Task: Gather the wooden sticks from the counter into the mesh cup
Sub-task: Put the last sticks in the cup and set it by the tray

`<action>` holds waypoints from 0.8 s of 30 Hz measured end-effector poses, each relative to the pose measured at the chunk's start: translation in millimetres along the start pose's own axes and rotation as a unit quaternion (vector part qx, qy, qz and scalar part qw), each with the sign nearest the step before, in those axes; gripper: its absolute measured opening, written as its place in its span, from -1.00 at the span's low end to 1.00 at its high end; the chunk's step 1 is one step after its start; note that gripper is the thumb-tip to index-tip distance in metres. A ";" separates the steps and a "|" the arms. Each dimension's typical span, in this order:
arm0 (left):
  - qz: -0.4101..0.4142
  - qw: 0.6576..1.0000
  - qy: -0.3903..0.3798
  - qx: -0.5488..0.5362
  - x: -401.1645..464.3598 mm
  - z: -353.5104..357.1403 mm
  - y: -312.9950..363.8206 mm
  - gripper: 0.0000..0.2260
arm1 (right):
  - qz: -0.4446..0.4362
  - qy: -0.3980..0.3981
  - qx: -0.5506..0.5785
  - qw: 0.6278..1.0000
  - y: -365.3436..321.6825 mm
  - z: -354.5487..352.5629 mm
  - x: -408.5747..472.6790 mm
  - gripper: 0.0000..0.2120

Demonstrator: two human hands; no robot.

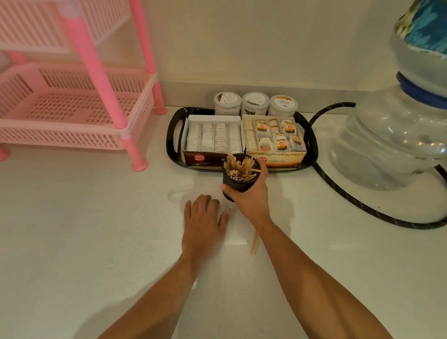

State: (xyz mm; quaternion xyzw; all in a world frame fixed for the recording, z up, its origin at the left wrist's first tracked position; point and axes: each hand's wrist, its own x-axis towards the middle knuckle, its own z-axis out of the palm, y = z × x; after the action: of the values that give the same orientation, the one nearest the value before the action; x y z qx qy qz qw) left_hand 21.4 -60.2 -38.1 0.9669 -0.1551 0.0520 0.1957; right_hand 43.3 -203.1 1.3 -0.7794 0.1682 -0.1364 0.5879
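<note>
White tabletop, black mesh cup full of wooden sticks, right hand fingers curled round it, left hand fingers flat, loosely spread, two sticks lying beside.

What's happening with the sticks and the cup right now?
Right hand grips mesh cup, full of sticks. Left hand flat on counter. Wooden sticks left beside right forearm. Nothing blocking.
</note>
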 end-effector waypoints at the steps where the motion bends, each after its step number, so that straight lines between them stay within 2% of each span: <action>1: 0.002 1.000 0.006 -0.004 -0.2 0.1 -0.4 -0.65 | -0.008 0.000 -0.015 1.000 0.3 1.2 0.4 0.03; 3: 0.004 1.000 0.014 -0.010 -0.3 0.5 -0.6 -0.67 | -0.026 -0.004 -0.023 0.999 0.1 1.0 -0.6 -0.03; 7: -0.008 1.000 0.005 0.007 1.3 3.2 -1.2 -0.60 | -0.013 0.076 0.007 0.997 -1.5 -5.4 -4.2 -0.05; 10: -0.006 1.000 0.001 0.009 1.1 4.7 -2.1 -0.60 | -0.027 0.044 -0.025 0.998 -2.1 -10.4 -6.7 -0.10; 13: -0.012 1.000 0.005 0.014 1.5 4.4 -0.5 -0.58 | -0.011 0.094 -0.012 0.995 -4.9 -12.8 -9.2 -0.09; 16: 0.000 1.000 0.005 0.017 0.1 3.1 -1.6 -0.62 | -0.039 0.061 -0.039 0.997 -10.3 -11.7 -13.2 -0.11; 20: -0.008 1.000 0.003 0.020 -0.1 1.8 0.1 -0.61 | -0.015 0.125 0.000 0.992 -16.5 -16.9 -15.4 -0.13; 22: 0.000 1.000 0.003 0.025 -0.6 1.9 -0.8 -0.63 | -0.035 0.093 -0.032 0.995 -16.6 -19.2 -17.8 -0.16; 24: -0.002 1.000 -0.003 0.031 0.7 1.5 -1.0 -0.64 | -0.027 0.095 -0.024 0.995 -17.2 -21.1 -20.1 -0.15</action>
State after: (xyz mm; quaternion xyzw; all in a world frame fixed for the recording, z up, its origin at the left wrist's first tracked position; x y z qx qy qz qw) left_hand 22.5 -60.1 -39.7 0.9729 -0.1523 0.0531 0.1655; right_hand 18.3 -208.6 23.3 -0.7811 0.2054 -0.2217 0.5463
